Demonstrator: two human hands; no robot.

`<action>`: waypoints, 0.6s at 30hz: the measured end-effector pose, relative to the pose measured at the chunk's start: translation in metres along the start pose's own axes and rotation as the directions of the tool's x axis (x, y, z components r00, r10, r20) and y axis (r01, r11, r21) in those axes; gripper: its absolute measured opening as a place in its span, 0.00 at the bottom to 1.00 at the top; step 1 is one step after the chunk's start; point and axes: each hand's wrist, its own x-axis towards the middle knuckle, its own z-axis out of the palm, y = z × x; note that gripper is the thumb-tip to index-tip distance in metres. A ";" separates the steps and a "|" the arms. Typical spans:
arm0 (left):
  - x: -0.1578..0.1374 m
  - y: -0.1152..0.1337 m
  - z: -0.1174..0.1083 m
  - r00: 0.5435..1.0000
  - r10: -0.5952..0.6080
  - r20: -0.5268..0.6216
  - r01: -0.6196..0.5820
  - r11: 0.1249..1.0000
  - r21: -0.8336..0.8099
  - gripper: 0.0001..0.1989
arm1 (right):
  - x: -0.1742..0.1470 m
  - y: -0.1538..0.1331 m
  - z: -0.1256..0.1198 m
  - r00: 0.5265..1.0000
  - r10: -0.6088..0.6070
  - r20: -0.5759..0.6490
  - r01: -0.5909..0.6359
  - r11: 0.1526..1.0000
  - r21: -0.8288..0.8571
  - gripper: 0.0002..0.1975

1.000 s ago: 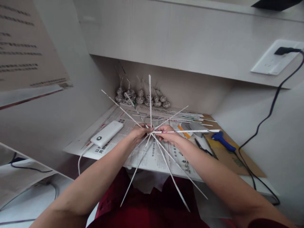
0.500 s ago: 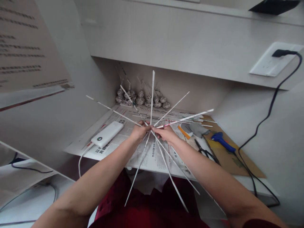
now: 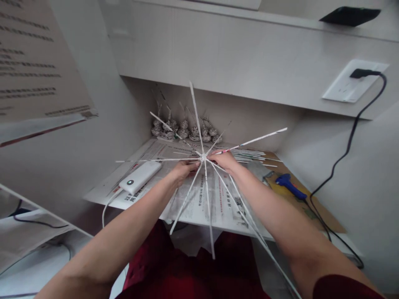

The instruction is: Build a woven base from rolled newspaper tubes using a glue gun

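Thin white rolled-paper sticks point(image 3: 196, 118) radiate like spokes from a small woven hub point(image 3: 203, 157) in the middle of the view. Just left of the hub, my left hand point(image 3: 183, 171) pinches the spokes close to the centre. On the opposite side my right hand point(image 3: 226, 161) is closed around sticks near the hub, below a spoke with red and blue marks. A few long sticks trail from under my right hand toward my right forearm. My hands hide part of the hub's edge and the exact finger grip.
Newspaper point(image 3: 193, 203) covers the table. A white power bank point(image 3: 141, 176) with a cable lies left. Several gourd-shaped woven pieces point(image 3: 183, 129) stand at the back. Loose paper sticks point(image 3: 254, 155) and a blue glue gun point(image 3: 291, 187) on cardboard point(image 3: 327, 218) lie right.
The spokes have turned and tilted between my hands, and the hub now shows more openly. My right hand has shifted slightly right and up. My right arm now covers the scissors.
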 end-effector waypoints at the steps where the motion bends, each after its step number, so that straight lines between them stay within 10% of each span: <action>1: 0.000 -0.001 -0.003 1.000 0.008 0.004 -0.008 1.000 -0.010 0.19 | 0.003 0.000 -0.004 1.000 0.001 0.025 -0.002 1.000 0.017 0.09; 8: 0.004 -0.001 -0.020 0.991 0.035 -0.126 -0.018 0.991 0.129 0.16 | 0.010 -0.006 -0.025 0.975 0.040 0.217 -0.036 0.999 -0.020 0.05; 18: 0.000 -0.006 -0.009 0.970 -0.175 0.167 0.179 0.984 -0.009 0.18 | -0.005 -0.003 -0.011 0.896 0.069 0.438 -0.047 0.997 -0.061 0.07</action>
